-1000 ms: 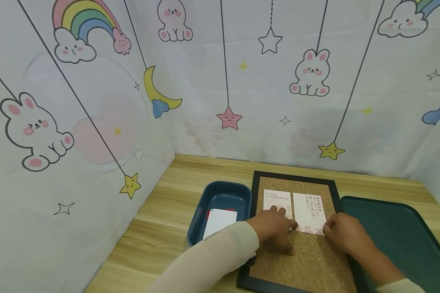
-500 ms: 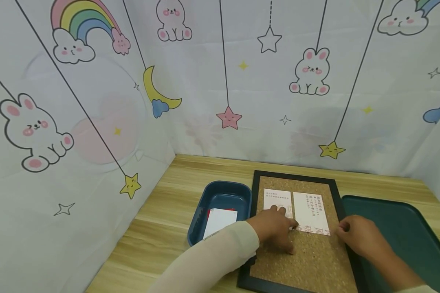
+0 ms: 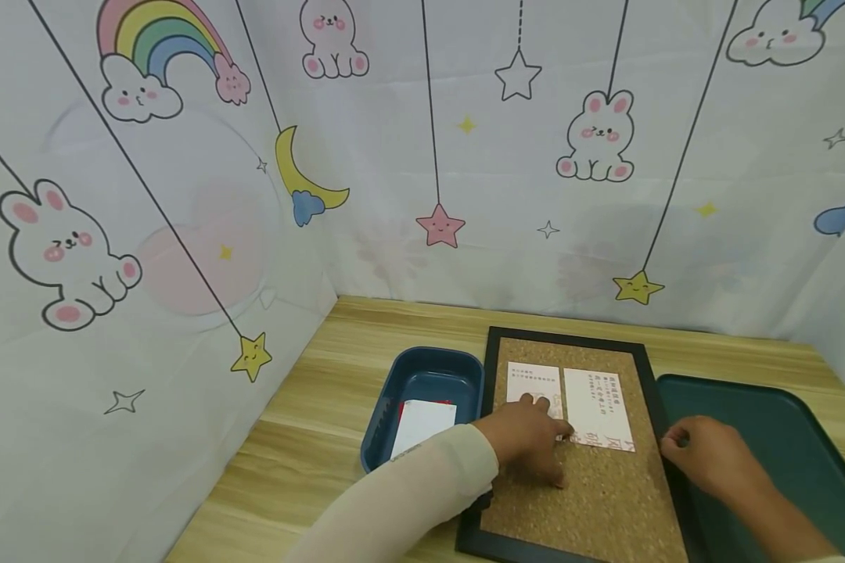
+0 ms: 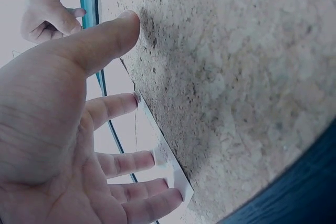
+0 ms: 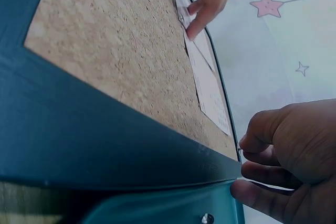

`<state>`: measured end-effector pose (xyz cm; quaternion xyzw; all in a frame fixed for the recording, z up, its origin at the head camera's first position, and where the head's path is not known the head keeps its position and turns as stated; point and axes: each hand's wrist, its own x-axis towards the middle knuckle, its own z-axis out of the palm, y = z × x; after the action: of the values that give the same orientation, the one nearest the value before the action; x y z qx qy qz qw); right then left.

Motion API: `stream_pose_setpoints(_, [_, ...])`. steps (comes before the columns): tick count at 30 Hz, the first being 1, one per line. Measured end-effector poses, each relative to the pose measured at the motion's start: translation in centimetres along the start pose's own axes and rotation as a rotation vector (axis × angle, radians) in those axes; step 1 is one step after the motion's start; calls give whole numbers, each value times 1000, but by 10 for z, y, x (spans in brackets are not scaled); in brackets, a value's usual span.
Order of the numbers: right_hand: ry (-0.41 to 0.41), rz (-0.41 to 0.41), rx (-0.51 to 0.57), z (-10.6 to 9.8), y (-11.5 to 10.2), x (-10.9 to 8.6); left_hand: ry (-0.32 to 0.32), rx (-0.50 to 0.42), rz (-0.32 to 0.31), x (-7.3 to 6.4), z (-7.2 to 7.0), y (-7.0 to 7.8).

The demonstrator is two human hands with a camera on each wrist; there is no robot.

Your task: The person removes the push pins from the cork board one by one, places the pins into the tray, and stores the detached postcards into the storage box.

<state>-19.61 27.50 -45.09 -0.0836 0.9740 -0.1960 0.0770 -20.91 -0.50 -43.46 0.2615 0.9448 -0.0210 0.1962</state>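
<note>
Two white printed cards lie side by side on a black-framed cork board [image 3: 570,500]. My left hand [image 3: 528,438] reaches over the left card [image 3: 533,377], fingers spread and nearly straight. In the left wrist view its fingertips [image 4: 170,192] rest along the card's edge, with the thumb held apart over the cork. The right card [image 3: 597,407] lies flat, partly under that hand's index fingertip. My right hand [image 3: 711,461] is off the card, over the board's right frame edge and the tray. Its fingers are loosely curled, thumb near the index finger, with no card in them.
A dark green tray [image 3: 753,414] adjoins the board's right side; a small shiny piece [image 5: 207,218] lies in it. Left of the board stands a blue bin [image 3: 436,361] holding white and red cards [image 3: 424,426]. A cartoon-printed curtain [image 3: 500,274] hangs behind the wooden table [image 3: 310,391].
My right hand has let go of the right card's lower right corner and moved rightward to the frame edge and tray. The left hand has stayed in place.
</note>
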Motion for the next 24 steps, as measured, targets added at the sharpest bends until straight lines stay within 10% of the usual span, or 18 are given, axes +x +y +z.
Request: stream_pose_setpoints(24, [-34, 52, -2, -11, 26, -10, 9, 14, -5, -1, -2, 3])
